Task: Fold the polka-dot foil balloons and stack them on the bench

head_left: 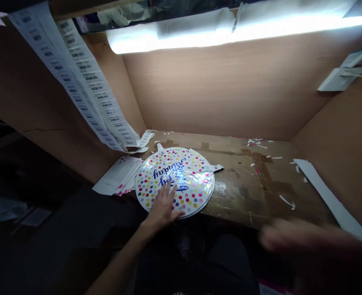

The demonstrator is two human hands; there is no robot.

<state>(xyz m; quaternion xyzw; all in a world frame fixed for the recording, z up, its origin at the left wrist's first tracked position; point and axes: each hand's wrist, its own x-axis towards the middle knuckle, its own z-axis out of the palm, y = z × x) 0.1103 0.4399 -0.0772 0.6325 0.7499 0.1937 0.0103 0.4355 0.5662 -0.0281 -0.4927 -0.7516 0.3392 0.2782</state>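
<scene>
A small stack of flat, round foil balloons (196,192) lies at the table's front edge. The top one is white with coloured dots and blue lettering that seems to include "birthday", upside down from here. My left hand (164,205) rests on its lower middle with the fingers stretched out flat. Off to the right, past the front edge, my right hand (297,235) is smeared by motion. Its fingers cannot be made out, nor whether anything is in them.
Long strips of barcode labels (91,86) hang down at the left. Below them lie white printed cards or sheets (119,176), fanned out. Paper scraps (256,142) dot the brown table (236,188). A white strip (331,198) lies along the right wall, and a lit tube (199,39) hangs overhead.
</scene>
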